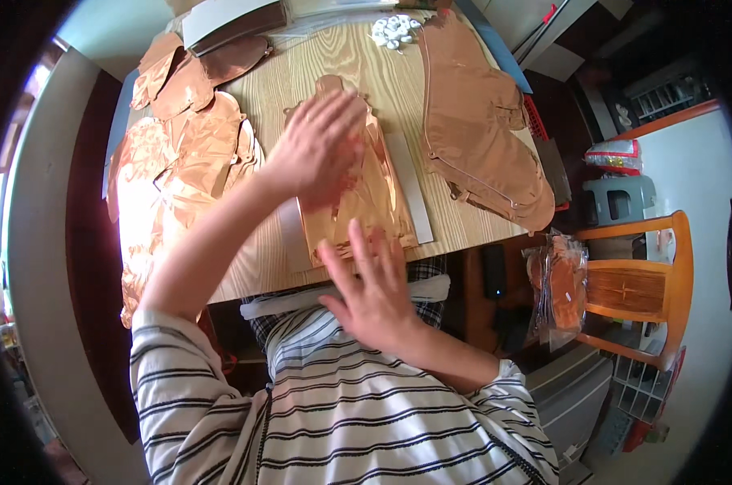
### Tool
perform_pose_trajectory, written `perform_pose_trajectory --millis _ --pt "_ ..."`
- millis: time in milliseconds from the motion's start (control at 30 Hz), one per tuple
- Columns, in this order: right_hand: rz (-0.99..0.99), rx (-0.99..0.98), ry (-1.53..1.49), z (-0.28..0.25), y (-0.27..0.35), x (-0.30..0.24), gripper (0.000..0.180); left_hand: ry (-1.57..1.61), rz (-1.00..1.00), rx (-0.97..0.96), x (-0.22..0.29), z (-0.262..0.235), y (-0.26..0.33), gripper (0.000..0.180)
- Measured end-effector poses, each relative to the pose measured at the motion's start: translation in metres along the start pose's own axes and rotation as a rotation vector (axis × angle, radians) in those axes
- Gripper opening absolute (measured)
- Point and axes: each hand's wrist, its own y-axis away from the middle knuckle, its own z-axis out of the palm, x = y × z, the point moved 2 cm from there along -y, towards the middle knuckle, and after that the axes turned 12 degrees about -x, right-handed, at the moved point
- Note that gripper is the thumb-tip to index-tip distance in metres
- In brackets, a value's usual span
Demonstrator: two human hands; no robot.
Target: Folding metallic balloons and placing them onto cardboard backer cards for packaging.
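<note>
Head view, looking down. Foil piece (367,206), shiny and copper-coloured, lies at the middle of the bench (333,50), its rounded neck pointing away from the wearer. Under it a pale board (410,190) shows along both long sides; probably there as a flat, firm backing. Its near end comes close to the bench edge, within easy reach of both arms.

Left hand (321,141) is over the upper part of the foil, palm down, fingers long and nearly together. Grip open, nothing pinched. Blurred; contact with the foil cannot be told. A flat palm would spread pressure without creasing thin film, I judge.

Right hand (374,291) is at the near end, fingers fanned over the foil's lower edge. Grip open here too, holding nothing; whether the fingertips touch is unclear.

To the left, a loose heap of crinkled foil (184,153); to the right, a flatter stack of foil shapes (475,113). Set apart so, they leave the middle free for the board, it seems. White rings (394,32) sit bunched at the far side, clear of both arms. Bagged foil (564,283) rests on the wooden chair (632,287), off the bench.
</note>
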Motion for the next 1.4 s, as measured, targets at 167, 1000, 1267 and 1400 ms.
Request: perform_pose_trajectory --millis 167,1000,1267,1400 --pt "0.096 0.319 -0.121 -0.062 0.024 0.038 0.011 0.233 0.025 -0.117 0.099 -0.03 0.109 0.08" --pt "0.501 0.23 -0.947 -0.055 -0.001 0.1 0.011 0.025 0.019 0.168 0.117 0.025 0.191 0.048" --pt "0.584 0.266 -0.758 -0.085 0.007 0.112 0.009 0.36 -0.235 0.583 0.11 0.01 0.189 0.039" --pt "0.565 -0.073 -1.017 -0.057 0.019 0.084 0.011 0.171 -0.214 0.522 0.116 -0.003 0.173 0.04"
